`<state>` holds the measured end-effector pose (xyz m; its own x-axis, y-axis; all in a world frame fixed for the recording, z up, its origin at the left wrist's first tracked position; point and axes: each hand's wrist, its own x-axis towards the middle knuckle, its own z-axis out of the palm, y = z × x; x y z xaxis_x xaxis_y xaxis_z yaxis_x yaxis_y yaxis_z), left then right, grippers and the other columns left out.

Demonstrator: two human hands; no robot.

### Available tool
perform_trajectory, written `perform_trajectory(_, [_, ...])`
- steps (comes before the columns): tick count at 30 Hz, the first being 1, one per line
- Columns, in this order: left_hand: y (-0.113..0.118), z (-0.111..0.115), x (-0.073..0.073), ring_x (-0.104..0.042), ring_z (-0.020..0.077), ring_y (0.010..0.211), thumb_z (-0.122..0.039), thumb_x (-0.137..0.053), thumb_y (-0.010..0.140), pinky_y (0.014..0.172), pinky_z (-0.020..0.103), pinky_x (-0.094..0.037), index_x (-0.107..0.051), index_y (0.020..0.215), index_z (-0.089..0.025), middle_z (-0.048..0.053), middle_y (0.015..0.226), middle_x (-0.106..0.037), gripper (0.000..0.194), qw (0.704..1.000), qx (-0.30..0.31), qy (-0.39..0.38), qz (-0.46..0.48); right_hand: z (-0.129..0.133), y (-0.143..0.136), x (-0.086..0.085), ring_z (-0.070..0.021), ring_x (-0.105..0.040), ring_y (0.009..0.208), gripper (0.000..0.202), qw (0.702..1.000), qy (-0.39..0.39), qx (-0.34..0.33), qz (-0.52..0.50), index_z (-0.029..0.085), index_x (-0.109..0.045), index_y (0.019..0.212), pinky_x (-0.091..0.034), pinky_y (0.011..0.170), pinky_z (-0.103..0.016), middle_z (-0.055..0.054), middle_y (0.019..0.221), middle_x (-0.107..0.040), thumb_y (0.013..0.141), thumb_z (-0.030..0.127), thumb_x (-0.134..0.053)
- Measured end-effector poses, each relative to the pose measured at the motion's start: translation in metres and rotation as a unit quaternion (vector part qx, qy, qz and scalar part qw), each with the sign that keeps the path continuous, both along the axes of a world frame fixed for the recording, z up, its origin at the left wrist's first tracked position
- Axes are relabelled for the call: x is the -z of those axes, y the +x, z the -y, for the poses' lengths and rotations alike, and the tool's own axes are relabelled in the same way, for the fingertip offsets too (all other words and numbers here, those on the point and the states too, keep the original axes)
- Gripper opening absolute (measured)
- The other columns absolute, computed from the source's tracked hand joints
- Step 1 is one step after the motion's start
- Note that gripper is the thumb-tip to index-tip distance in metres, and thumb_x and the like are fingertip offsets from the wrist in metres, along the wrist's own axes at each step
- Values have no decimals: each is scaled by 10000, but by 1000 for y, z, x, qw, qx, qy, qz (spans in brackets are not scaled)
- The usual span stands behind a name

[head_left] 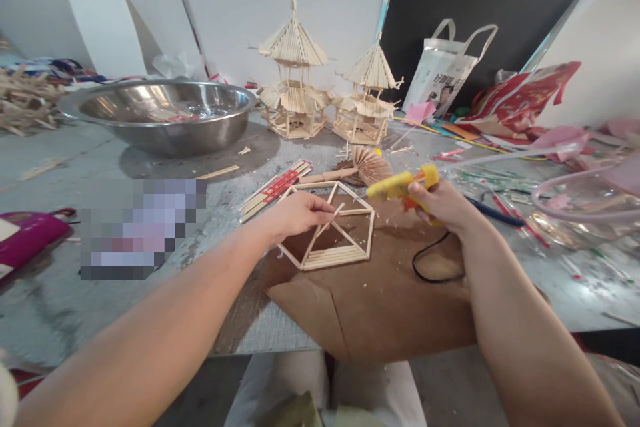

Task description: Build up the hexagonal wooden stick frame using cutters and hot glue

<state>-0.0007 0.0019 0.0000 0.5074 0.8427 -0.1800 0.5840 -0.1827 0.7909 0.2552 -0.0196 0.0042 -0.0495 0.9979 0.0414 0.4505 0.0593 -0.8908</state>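
My left hand (306, 213) pinches a short wooden stick (339, 209) over a hexagonal frame of sticks (371, 230). Spokes divide this frame, and several sticks lie side by side in its near section. Its left part is hidden behind my hand. In my right hand (440, 203) is a yellow hot glue gun (395, 185), its nozzle pointing left above the frame's far right corner. A black cord (414, 267) trails below the gun. Under the frame lies a brown paper sheet (400, 307).
Behind the frame are a bundle of sticks (280, 187) and a fan-shaped brown piece (370, 165). Two stick pagodas (295, 103) stand farther back. A steel basin (195, 133) is at left, near a blurred-out object (145, 230). Pink tubing (545, 203) and scraps lie right.
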Motion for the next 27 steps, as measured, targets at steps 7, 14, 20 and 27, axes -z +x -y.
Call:
perform_trajectory(7, [1,1,-2,-506,90,605,-342,-564,634,617,194,-363,-641,757,-156,-19,640,-621,237,999,19,-9,-26,-26,17,24,-67,-395,278,402,979,37,195,-43,159,-485,650,-266,272,-163,57,337,-393,667,559,-509])
perform_trajectory(14, [5,3,-5,-554,116,660,-356,-550,633,625,196,-379,-652,803,-164,-3,699,-654,276,992,66,7,-103,-38,13,34,-60,-434,326,139,967,-25,215,-133,150,-485,720,-358,331,-159,57,394,-451,728,279,-538])
perform_trajectory(20, [7,4,-4,-546,114,659,-352,-544,640,610,195,-374,-668,814,-163,4,730,-663,285,985,100,15,-137,-42,13,38,-85,-481,355,115,969,-57,222,-95,136,-498,662,-384,351,-177,37,393,-466,733,222,-524])
perform_trajectory(27, [4,2,0,-553,124,673,-365,-539,640,602,202,-363,-674,789,-182,-3,741,-667,272,979,128,31,-156,-42,15,43,-81,-489,354,209,973,-40,222,-36,140,-486,581,-373,355,-166,33,399,-467,725,279,-542])
